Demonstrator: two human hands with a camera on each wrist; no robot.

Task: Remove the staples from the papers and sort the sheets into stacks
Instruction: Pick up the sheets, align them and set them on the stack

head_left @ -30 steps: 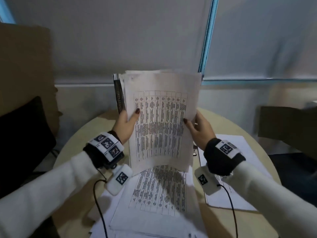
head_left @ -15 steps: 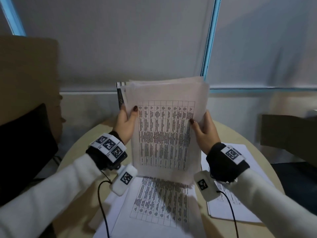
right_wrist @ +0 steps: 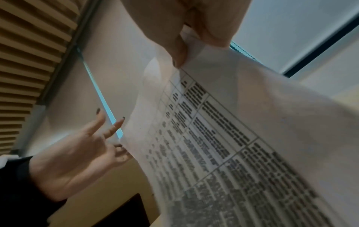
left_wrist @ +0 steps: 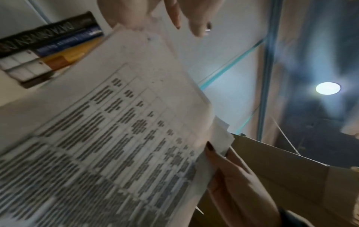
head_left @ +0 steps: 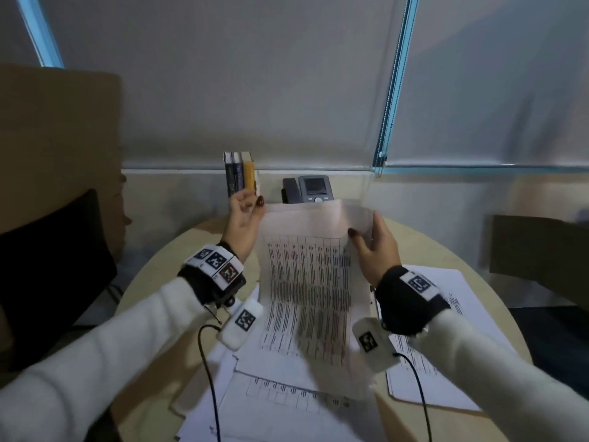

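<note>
The right hand [head_left: 376,250] pinched the printed sheet [head_left: 309,282] at its top corner, its length trailing toward six o'clock over the table's [head_left: 159,282] paper pile [head_left: 287,406]; the left hand [head_left: 243,218], fingers spread, hovered at nine o'clock.

A round, light wooden table [head_left: 165,269] is being crowded at its far edge, against the wall. Three books [head_left: 239,173] are being kept upright there, spines outward: one black, one blue, one yellow. Just to their right, a grey desk phone [head_left: 308,189] with a small screen is being propped facing forward. At the left, a dark chair [head_left: 47,269] is being framed by a brown panel [head_left: 57,135]. Pale window blinds [head_left: 255,74] are being kept lowered behind everything.
</note>
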